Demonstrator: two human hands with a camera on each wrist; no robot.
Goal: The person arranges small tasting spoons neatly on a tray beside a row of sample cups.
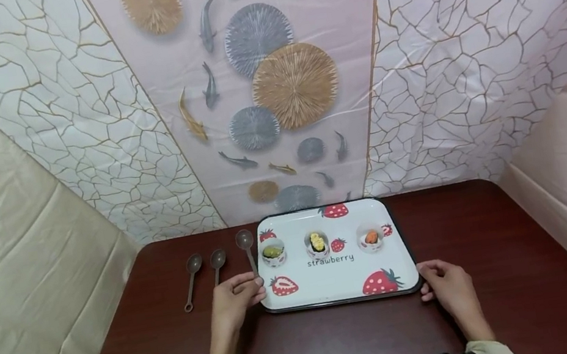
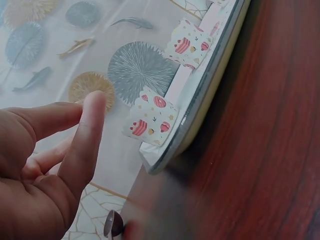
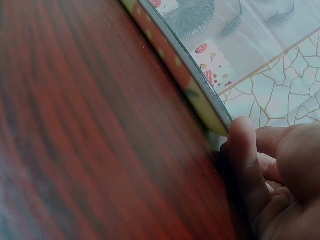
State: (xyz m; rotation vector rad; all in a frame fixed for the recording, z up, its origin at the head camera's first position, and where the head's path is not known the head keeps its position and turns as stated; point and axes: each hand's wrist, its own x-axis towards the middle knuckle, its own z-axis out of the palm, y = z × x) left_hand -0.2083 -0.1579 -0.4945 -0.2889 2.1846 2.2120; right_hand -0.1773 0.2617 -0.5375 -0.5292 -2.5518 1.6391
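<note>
My left hand [image 1: 235, 299] pinches the ring end of a brown measuring spoon [image 1: 245, 242] beside the tray's left edge, its round bowl toward the back. In the left wrist view the thumb and index finger meet; the spoon's handle is hidden there. At the front right corner of the white strawberry tray [image 1: 334, 283], my right hand [image 1: 450, 290] pinches the rim between thumb and fingers. Three small patterned cups stand in a row on the tray: one with green food [image 1: 272, 252], one with yellow-topped food [image 1: 317, 242], one with orange food [image 1: 371, 238].
Two more brown measuring spoons, a left one [image 1: 194, 265] and one closer to the tray [image 1: 218, 258], lie on the dark red table [image 1: 344, 347]. Behind the tray rises a patterned cloth [image 1: 297, 85]. Beige padded panels flank both sides.
</note>
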